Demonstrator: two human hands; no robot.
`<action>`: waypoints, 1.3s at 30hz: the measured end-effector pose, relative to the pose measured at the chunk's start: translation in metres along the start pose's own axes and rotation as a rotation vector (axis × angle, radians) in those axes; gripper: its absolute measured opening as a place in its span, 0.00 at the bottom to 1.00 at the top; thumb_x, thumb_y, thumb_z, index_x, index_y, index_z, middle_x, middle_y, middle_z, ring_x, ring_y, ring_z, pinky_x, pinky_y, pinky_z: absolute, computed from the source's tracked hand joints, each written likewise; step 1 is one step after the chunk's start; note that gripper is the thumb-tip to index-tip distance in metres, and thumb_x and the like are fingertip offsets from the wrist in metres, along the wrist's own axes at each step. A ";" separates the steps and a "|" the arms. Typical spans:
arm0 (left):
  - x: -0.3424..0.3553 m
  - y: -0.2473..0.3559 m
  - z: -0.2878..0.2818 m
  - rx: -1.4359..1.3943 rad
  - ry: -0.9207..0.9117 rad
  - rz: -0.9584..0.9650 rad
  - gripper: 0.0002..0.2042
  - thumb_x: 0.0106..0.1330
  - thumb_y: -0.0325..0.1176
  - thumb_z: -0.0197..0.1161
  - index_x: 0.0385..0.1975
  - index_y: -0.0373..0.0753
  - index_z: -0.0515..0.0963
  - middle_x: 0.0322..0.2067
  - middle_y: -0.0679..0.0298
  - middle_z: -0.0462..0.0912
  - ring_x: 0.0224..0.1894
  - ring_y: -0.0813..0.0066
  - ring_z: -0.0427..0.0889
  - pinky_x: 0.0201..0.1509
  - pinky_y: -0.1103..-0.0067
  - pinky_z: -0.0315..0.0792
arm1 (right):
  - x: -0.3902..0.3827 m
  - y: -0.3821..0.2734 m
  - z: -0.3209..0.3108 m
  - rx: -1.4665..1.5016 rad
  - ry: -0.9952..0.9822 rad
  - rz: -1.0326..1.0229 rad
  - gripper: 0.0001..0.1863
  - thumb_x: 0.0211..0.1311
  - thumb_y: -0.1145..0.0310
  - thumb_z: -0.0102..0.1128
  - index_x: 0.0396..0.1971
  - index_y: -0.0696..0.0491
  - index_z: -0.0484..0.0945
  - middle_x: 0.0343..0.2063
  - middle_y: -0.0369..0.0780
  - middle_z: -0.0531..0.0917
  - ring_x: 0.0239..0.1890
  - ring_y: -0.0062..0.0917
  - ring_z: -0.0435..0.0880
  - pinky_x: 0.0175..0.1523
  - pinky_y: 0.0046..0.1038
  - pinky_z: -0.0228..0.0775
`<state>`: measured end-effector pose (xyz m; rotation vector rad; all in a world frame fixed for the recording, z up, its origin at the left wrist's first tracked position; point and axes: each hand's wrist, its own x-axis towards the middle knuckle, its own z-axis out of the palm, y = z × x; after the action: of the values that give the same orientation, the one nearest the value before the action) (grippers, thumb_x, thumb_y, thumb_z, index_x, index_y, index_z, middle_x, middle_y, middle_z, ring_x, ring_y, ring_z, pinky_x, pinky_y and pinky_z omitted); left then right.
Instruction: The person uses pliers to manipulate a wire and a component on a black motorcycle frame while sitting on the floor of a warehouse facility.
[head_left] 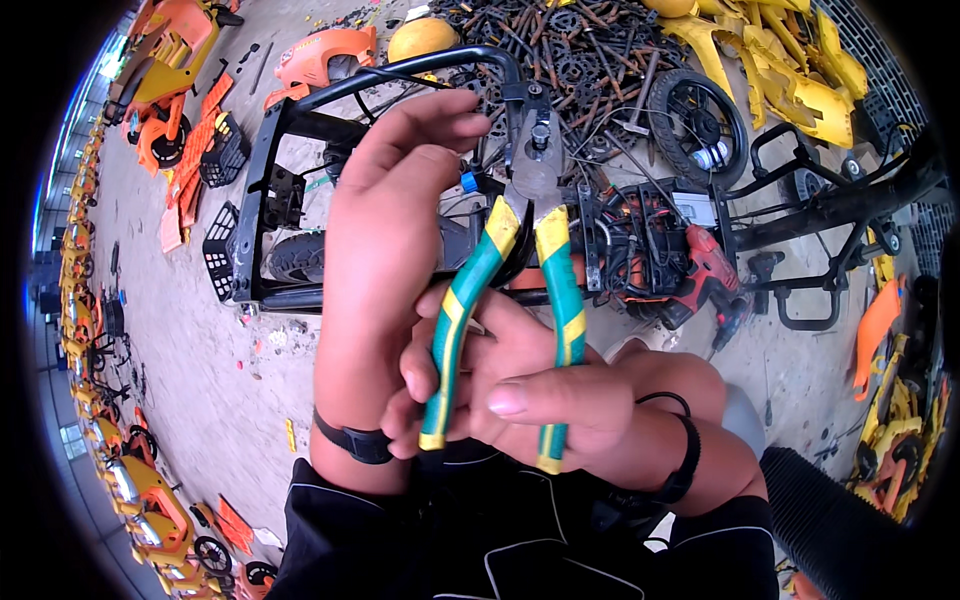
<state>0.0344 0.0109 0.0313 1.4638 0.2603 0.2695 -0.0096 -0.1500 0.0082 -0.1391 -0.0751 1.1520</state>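
Observation:
Pliers (560, 300) with green-and-yellow handles are in my right hand (555, 400), my thumb across the right handle and fingers around the left one. The handles are apart; the metal head points up, over a bracket on a black metal frame (415, 62). Whether the jaws touch it, I cannot tell. My left hand (385, 225) is raised just left of the pliers' head, fingers loosely bent and apart, with nothing visible in them. A small blue fitting (469, 182) shows beside its thumb. Both wrists wear black bands.
A red drill (700, 265) lies right of the dismantled frame. Behind are a pile of rusty parts (560, 50), a wheel (697, 125) and yellow plastic panels (790, 70). Orange panels (190, 190) lie left, beside several orange scooters (140, 490) in a row. A ridged black object (820, 510) sits lower right.

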 end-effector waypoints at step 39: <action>0.002 0.004 0.005 0.066 -0.006 -0.081 0.19 0.67 0.22 0.50 0.56 0.30 0.78 0.49 0.58 0.85 0.53 0.72 0.83 0.57 0.79 0.72 | -0.027 -0.021 0.001 -0.085 0.018 0.054 0.34 0.64 0.61 0.55 0.68 0.61 0.64 0.46 0.49 0.81 0.49 0.40 0.84 0.57 0.39 0.73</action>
<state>0.0383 0.0071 0.0358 1.5152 0.3258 0.1929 -0.0021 -0.1833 0.0122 -0.2273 -0.1052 1.2019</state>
